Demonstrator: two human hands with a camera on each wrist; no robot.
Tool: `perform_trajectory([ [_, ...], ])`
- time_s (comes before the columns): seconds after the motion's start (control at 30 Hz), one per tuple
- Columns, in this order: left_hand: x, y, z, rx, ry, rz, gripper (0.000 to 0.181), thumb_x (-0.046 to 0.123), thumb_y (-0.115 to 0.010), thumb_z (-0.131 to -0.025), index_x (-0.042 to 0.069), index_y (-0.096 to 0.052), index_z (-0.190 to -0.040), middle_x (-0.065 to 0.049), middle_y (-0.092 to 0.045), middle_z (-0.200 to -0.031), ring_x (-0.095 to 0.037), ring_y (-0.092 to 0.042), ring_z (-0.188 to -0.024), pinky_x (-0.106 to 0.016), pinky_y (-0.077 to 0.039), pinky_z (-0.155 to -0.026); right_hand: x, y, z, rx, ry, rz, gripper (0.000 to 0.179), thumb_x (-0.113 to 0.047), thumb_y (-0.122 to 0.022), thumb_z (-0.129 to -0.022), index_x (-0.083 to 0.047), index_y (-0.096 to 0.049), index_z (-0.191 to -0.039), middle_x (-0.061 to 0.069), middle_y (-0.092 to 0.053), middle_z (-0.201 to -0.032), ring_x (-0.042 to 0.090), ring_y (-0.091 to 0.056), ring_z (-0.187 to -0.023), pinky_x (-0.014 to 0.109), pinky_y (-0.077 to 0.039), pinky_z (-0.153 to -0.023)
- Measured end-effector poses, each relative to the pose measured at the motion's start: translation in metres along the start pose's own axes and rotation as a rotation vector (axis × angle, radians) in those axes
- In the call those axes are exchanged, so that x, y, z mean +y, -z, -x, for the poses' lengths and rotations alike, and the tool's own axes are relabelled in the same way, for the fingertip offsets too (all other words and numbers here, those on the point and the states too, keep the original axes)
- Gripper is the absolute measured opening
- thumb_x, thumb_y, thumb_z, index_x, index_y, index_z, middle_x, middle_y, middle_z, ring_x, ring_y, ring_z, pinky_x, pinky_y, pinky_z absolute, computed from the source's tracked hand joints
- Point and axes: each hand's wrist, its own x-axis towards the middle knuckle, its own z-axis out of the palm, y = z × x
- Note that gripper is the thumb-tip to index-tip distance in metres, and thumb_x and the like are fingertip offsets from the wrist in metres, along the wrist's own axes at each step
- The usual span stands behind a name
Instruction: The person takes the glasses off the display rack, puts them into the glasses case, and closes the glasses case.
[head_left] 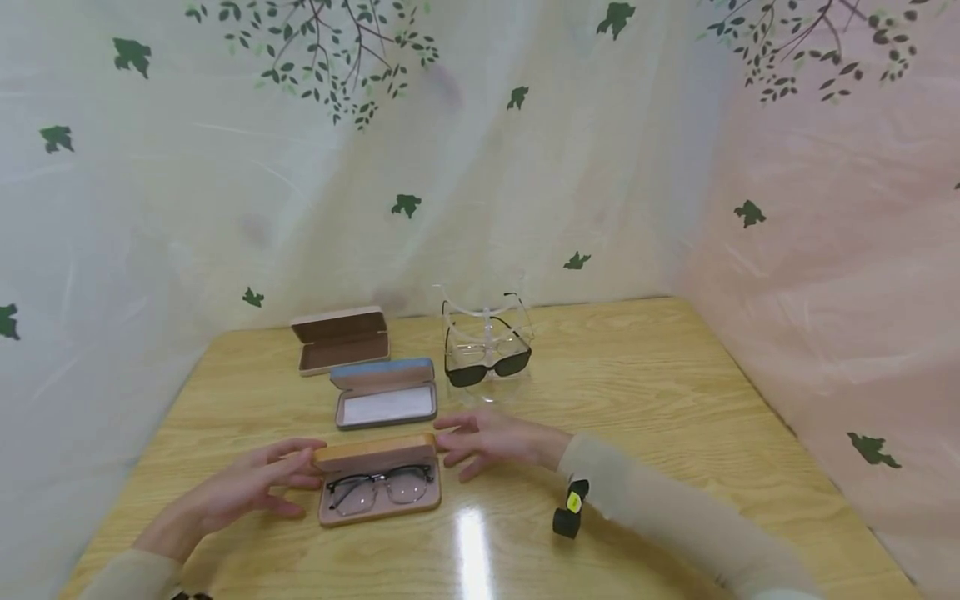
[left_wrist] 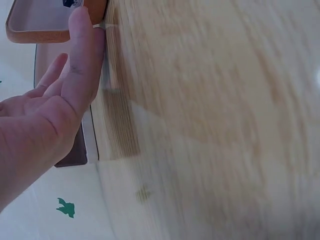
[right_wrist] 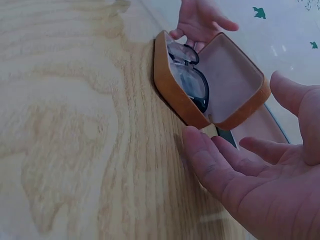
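Note:
An orange glasses case (head_left: 378,504) lies with its lid up near the front of the table. Inside it sits a pair of black-browed, clear-lensed glasses (head_left: 382,490). At the case's left end is my left hand (head_left: 251,485), fingertips right by the lid and fingers loosely extended. On the other side my right hand (head_left: 498,440) reaches in with spread, relaxed fingers close to the lid's right corner. In the right wrist view the orange case (right_wrist: 182,95) stands between both hands, and the right thumb is apart from the fingers.
Behind it lie a blue open case (head_left: 386,405) with a white cloth inside and a brown open case (head_left: 343,354). A clear display stand (head_left: 487,329) to the right holds dark sunglasses (head_left: 489,368) and thin-framed glasses above. A patterned curtain (head_left: 480,167) hangs behind the wooden table (head_left: 637,375).

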Motion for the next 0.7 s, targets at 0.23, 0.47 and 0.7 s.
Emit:
perform_trajectory([
  [0.23,-0.0003,-0.0001,-0.0026,-0.009,0.008,0.001,0.049,0.031,-0.036,-0.105,0.004,-0.032,-0.145,-0.023,-0.038,-0.140,-0.033,-0.049,-0.120,-0.051,-0.050,-0.086,0.0048,-0.0040,-0.0055,0.004,-0.025,-0.001,0.060,-0.031,-0.062,-0.094,-0.005,-0.038,-0.143,0.014,-0.054,-0.128,0.031,-0.058,-0.108,0.044,-0.054,-0.083],
  [0.47,-0.0021,0.0003,-0.0024,-0.005,0.017,-0.010,0.054,0.030,-0.038,-0.104,-0.001,-0.025,-0.146,-0.023,-0.036,-0.141,-0.033,-0.048,-0.120,-0.050,-0.050,-0.087,0.0032,-0.0058,-0.0066,0.007,-0.033,-0.003,0.059,-0.028,-0.061,-0.094,-0.003,-0.037,-0.143,0.014,-0.054,-0.128,0.031,-0.058,-0.109,0.045,-0.053,-0.084],
  [0.7,0.0010,-0.0032,-0.0031,0.024,0.043,-0.005,0.053,0.032,-0.039,-0.104,0.001,-0.028,-0.146,-0.024,-0.031,-0.144,-0.033,-0.050,-0.119,-0.050,-0.051,-0.086,0.0028,-0.0065,-0.0074,0.024,-0.033,0.012,0.057,-0.028,-0.063,-0.093,-0.004,-0.041,-0.140,0.013,-0.056,-0.125,0.031,-0.058,-0.106,0.044,-0.054,-0.081],
])
